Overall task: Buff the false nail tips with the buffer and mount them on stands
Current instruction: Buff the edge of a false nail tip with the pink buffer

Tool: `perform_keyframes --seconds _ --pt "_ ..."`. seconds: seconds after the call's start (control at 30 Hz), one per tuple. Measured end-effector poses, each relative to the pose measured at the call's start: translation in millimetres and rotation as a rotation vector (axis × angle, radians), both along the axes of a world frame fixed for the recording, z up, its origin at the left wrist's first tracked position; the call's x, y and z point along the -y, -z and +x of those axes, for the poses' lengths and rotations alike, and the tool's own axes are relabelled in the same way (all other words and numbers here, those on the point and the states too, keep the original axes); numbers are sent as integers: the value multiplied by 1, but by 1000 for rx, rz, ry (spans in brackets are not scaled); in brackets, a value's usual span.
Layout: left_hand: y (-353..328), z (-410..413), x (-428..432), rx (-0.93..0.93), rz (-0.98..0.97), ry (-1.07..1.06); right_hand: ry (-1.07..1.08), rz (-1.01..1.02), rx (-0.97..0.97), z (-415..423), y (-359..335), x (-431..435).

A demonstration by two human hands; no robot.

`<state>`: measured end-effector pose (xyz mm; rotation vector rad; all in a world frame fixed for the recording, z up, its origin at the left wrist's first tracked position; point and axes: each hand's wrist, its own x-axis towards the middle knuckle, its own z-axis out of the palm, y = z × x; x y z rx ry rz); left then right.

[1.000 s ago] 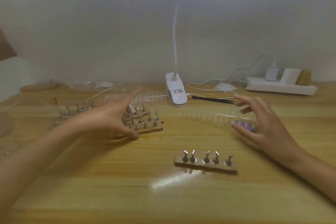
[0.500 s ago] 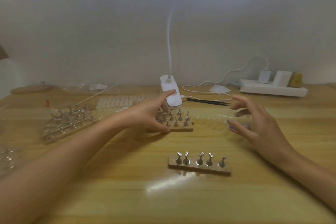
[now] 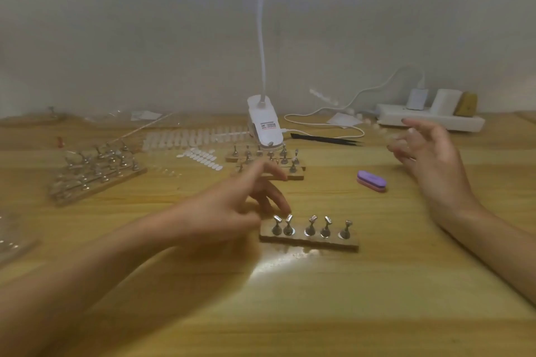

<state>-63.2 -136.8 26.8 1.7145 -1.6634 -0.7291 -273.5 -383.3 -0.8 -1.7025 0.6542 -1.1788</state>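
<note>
A purple and pink buffer (image 3: 371, 180) lies on the wooden table, right of centre. In front stands a wooden stand (image 3: 307, 242) with several bare metal holders. My left hand (image 3: 232, 209) hovers at its left end with fingers spread, holding nothing; one fingertip is close to the leftmost holders. My right hand (image 3: 432, 162) is raised behind and right of the buffer. Its blurred fingers seem to pinch a clear strip of nail tips (image 3: 348, 111) that trails up to the back left. More nail tips (image 3: 200, 157) lie loose near the back.
A second group of stands (image 3: 269, 164) sits by the white clip lamp (image 3: 265, 124); a third group (image 3: 95, 174) is at the left. Strips of tips (image 3: 197, 136), black tweezers (image 3: 324, 139), a power strip (image 3: 429, 122) and a clear dish (image 3: 11, 238) are around.
My left hand let go of the middle group of stands and came forward to the front stand. My right hand rose up and right off the buffer, taking the clear strip with it.
</note>
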Motion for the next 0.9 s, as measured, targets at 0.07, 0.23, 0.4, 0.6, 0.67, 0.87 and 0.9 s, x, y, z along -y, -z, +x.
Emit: perform_keyframes --seconds 0.07,0.23,0.4,0.6,0.67,0.87,0.9 --pt "5 -5 -5 -32 33 42 -49 -34 49 0 -4 -5" --pt "21 -20 -11 -26 -195 -161 -326 -404 -107 2 -3 -26" --pt "19 -20 -14 -159 -257 -252 -433 -671 -354 4 0 -35" --pt "15 -19 -13 -178 -229 -261 -480 -746 -547 7 1 -35" --pt "13 -19 -13 -196 -208 -240 -472 -737 -545 6 1 -34" --pt "14 -16 -14 -208 -189 -208 -420 -750 -548 3 3 -34" --pt "14 -17 -14 -218 -191 -207 -405 -770 -534 4 3 -33"
